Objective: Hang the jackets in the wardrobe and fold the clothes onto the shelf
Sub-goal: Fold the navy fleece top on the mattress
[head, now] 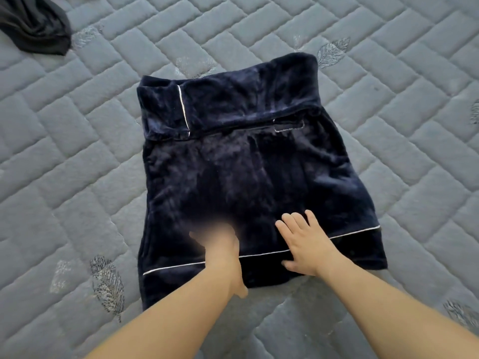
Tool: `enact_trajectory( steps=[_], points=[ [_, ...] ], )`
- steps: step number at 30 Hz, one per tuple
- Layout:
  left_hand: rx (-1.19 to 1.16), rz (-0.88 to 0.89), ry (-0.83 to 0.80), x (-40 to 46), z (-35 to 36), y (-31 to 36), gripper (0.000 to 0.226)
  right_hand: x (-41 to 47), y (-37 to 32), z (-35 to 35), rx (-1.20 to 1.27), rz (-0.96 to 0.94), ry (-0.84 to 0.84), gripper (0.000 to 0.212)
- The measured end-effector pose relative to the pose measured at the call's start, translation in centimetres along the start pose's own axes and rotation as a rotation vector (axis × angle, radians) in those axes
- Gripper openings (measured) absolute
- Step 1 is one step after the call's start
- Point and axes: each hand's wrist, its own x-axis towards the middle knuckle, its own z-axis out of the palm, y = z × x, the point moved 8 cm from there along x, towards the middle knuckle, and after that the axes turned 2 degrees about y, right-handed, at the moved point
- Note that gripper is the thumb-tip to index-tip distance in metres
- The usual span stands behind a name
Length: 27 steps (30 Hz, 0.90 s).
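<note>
One navy velvet garment (248, 177) lies flat on the bed (388, 125), roughly centred in the head view. Its far end is folded back toward the person, forming one doubled band across the top. White piping is visible in three places: one short line on the folded band at the left, and two lines running across the near hem, one on each side. One stitched rectangular outline shows just below the fold, at the right.

Two hands are on the garment near the hem. The right hand (303, 242) lies flat with its fingers straight and slightly spread, palm down on the fabric across the piping. The left hand (223, 250) also rests on the fabric just beside it; its fingers are blurred, so I cannot tell how they lie. The thumb points back toward the near edge.

One second dark garment (33, 22) lies crumpled at the far left corner of the bed, well apart from the first.
</note>
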Motion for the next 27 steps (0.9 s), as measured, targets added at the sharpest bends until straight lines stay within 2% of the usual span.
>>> enact_trajectory(
  steps=[2, 5, 8, 9, 10, 12, 14, 16, 18, 20, 22, 24, 27],
  points=[
    [0.081, -0.021, -0.064, -0.6, 0.4, 0.5, 0.117, 0.4, -0.2, -1.2, 0.005, 0.004, 0.019, 0.084],
    [0.086, 0.005, 0.132, -0.7, -0.8, 0.0, 0.070, 0.2, -0.3, -2.1, 0.043, -0.045, 0.091, 0.071],
    [-0.288, 0.048, 0.274, 0.8, -2.6, -2.6, 0.031, -0.4, -0.5, -1.5, 0.099, -0.080, 0.021, 0.092],
    [-0.429, 0.051, 0.271, 1.4, -3.4, -4.0, 0.023, -0.5, -0.6, -1.3, 0.094, -0.082, -0.006, 0.092],
    [-0.554, 0.060, 0.223, 2.1, -4.0, -5.4, 0.015, -0.3, -0.8, -1.3, 0.068, -0.076, -0.006, 0.084],
    [-0.755, 0.076, 0.088, 3.2, -4.6, -7.7, 0.014, 0.6, -0.7, -2.2, 0.031, 0.005, 0.046, 0.053],
    [-0.820, 0.097, 0.051, 3.2, -5.1, -9.5, 0.013, 1.9, 0.3, -3.6, 0.083, 0.167, 0.036, 0.036],
    [-0.743, 0.127, 0.067, 2.7, -5.7, -10.2, 0.011, 3.1, 2.0, -4.7, 0.181, 0.323, -0.024, 0.032],
    [-0.576, 0.124, 0.053, 2.3, -5.5, -10.8, 0.023, 4.5, 4.0, -5.9, 0.214, 0.415, -0.121, 0.032],
    [-0.398, 0.064, 0.079, 2.2, -5.7, -12.6, 0.024, 5.4, 5.6, -7.6, 0.177, 0.452, -0.235, 0.035],
    [-0.320, -0.055, 0.099, 2.3, -6.5, -15.9, 0.027, 6.1, 6.9, -9.8, 0.113, 0.477, -0.327, 0.037],
    [-0.311, -0.156, 0.126, 2.7, -8.2, -19.6, 0.030, 6.9, 8.0, -12.6, 0.070, 0.499, -0.350, 0.038],
    [-0.238, -0.278, 0.184, 3.6, -13.3, -25.6, 0.033, 10.3, 10.0, -18.5, -0.024, 0.505, -0.282, 0.042]
  ],
)
